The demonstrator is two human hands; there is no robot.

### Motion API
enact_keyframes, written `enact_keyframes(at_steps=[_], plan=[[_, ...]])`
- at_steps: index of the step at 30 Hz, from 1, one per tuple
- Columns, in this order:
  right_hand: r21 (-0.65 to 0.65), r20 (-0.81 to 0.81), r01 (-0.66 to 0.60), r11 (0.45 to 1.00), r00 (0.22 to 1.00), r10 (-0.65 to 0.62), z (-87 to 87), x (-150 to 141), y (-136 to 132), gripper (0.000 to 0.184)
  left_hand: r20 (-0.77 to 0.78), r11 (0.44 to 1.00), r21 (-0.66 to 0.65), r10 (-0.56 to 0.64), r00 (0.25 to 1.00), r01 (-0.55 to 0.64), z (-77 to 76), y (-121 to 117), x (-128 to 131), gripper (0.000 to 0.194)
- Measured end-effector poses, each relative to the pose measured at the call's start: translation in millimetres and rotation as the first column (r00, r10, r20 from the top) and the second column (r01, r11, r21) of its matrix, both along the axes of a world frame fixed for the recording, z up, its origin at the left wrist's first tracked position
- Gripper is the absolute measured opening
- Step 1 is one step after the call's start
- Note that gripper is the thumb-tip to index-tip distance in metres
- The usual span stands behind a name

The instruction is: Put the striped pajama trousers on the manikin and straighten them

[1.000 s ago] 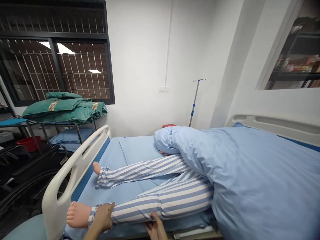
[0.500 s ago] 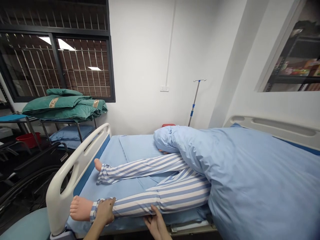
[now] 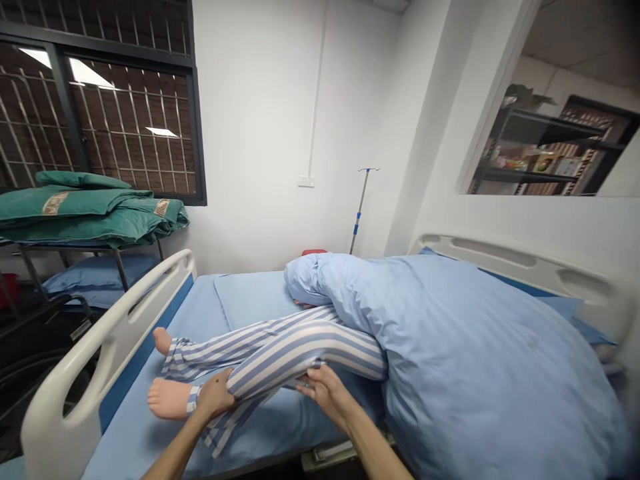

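Observation:
A manikin in blue-and-white striped trousers (image 3: 310,340) lies on the bed, its upper body hidden under a light blue quilt (image 3: 450,333). My left hand (image 3: 216,395) is wrapped round the near lower leg, just above the bare near foot (image 3: 169,399). At the underside of the same knee, my right hand (image 3: 327,392) grips the leg, with some fingertips hidden behind the cloth. The knee is bent and raised off the sheet, and loose trouser cloth hangs below the shin. Flat on the mattress rests the far leg, its bare foot (image 3: 162,341) near the footboard.
A white footboard (image 3: 65,373) closes the bed's left end and a headboard (image 3: 510,257) its right. Beyond the bed stands an IV pole (image 3: 361,207). Green folded bedding (image 3: 85,217) is piled on a rack, with a wheelchair (image 3: 40,360) in front.
The near leg has gone from straight and flat to bent, its knee lifted. Both my hands have risen with it. The view has turned to the right.

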State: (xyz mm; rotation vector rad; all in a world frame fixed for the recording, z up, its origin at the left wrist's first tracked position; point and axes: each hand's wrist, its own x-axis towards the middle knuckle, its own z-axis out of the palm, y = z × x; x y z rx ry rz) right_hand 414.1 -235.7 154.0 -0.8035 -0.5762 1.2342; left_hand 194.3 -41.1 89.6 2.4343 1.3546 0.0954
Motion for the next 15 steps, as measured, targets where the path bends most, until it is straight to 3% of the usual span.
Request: enact_keyframes(at_steps=[3, 6, 11, 15], plan=[[0.012, 0.096, 0.024, 1.0, 0.995, -0.025, 35.0, 24, -3, 0.025, 0.078, 0.999, -0.031, -0.007, 0.997, 0.01, 3.2, -10, 41, 0.071], [-0.036, 0.182, 0.051, 0.998, 0.982, -0.044, 48.4, 36, -5, 0.03, 0.117, 0.999, -0.044, 0.003, 0.993, 0.002, -10.0, -23, 72, 0.066], [-0.093, 0.268, 0.078, 0.993, 0.962, -0.051, 42.2, 39, -3, 0.034, 0.202, 0.998, -0.058, 0.002, 0.979, 0.01, -37.4, -26, 86, 0.052], [-0.087, 0.242, 0.135, 0.987, 0.964, -0.111, 33.9, 37, 2, 0.032, 0.256, 0.997, -0.066, -0.016, 0.966, 0.034, -39.4, -21, 83, 0.05]])
